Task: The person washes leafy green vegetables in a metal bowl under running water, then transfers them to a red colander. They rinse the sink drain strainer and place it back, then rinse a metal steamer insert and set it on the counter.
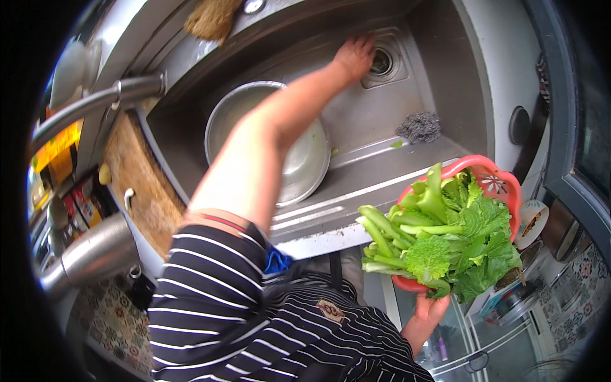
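Observation:
Across the steel sink stretches my left arm, its hand lying on the sink floor beside the round drain. The fingers look stretched out, and I see nothing held in them. Under that forearm a round metal basin sits in the sink, partly hidden by the arm. At the right, my right hand grips the underside of a red plastic basket beyond the sink's near edge. The basket is heaped with leafy green vegetables, whose thick stalks hang over its left side.
A grey steel-wool scrubber lies in the sink near a bit of green leaf. The faucet arches in at the left above a wooden board. A brown scrubbing sponge rests on the far ledge. A bowl stands right of the basket.

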Tool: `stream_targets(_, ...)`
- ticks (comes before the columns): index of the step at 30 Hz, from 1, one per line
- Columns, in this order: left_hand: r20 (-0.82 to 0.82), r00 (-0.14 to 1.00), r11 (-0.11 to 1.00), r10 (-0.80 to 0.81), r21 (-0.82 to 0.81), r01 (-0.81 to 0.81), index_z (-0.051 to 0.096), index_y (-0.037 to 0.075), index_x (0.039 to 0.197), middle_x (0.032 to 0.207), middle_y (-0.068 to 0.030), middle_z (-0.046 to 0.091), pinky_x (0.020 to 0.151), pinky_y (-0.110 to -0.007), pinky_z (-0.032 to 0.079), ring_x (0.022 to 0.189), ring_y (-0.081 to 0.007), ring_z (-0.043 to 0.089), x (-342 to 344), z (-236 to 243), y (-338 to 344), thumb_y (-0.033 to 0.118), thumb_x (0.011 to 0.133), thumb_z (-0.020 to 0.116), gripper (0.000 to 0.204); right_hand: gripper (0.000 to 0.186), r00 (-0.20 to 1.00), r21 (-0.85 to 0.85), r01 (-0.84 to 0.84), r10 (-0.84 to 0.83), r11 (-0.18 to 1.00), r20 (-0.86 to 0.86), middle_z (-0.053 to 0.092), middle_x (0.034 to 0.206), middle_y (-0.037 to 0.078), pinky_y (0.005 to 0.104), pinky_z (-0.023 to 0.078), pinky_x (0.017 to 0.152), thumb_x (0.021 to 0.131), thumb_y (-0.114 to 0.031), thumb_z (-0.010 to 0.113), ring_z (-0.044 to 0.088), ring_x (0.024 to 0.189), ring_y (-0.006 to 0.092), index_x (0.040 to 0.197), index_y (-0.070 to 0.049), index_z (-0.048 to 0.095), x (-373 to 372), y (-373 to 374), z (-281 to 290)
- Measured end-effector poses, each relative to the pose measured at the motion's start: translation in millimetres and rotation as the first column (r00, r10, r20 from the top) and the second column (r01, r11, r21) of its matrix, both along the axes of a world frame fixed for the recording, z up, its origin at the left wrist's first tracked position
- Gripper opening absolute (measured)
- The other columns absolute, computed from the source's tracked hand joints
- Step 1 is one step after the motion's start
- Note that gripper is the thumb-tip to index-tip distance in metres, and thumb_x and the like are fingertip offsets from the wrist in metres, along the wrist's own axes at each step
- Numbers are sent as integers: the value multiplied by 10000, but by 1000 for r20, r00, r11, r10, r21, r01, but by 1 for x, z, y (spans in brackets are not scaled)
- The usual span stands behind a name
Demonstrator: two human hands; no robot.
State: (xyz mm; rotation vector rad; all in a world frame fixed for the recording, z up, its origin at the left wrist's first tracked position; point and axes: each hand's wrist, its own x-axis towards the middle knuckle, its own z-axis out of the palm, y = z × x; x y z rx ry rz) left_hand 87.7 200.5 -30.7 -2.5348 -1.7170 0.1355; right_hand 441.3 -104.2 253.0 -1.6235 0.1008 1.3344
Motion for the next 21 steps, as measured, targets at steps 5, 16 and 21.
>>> stream_targets(5, 334, 938, 381, -94, -858, 343, 659, 53, 767, 874, -174, 640, 667, -407, 498, 766, -292, 620, 32, 56, -57, 145, 744, 514, 174, 282, 997, 6, 58, -57, 998, -53, 560, 1074, 89, 403, 503, 783, 828, -98, 504, 562, 942, 233, 1105, -47, 520, 0, 1, -4)
stream_targets(16, 78, 954, -180, 291, -974, 134, 665, 79, 895, 888, -88, 670, 693, -348, 522, 744, -174, 642, 24, -9, -10, 193, 807, 556, 181, 316, 992, -59, 128, -128, 990, -2, 554, 1085, 80, 405, 531, 731, 821, -53, 492, 568, 909, 220, 1136, -78, 505, -5, 1, -2)
stream_targets(21, 772, 515, 826, 371, -528, 196, 614, 60, 986, 986, -113, 617, 811, -332, 455, 941, -217, 572, -17, 19, 21, 157, 762, 579, 247, 223, 992, -42, 119, -117, 992, 46, 603, 941, 70, 355, 527, 709, 807, -44, 522, 584, 780, 177, 1029, -42, 550, -17, 9, -1)
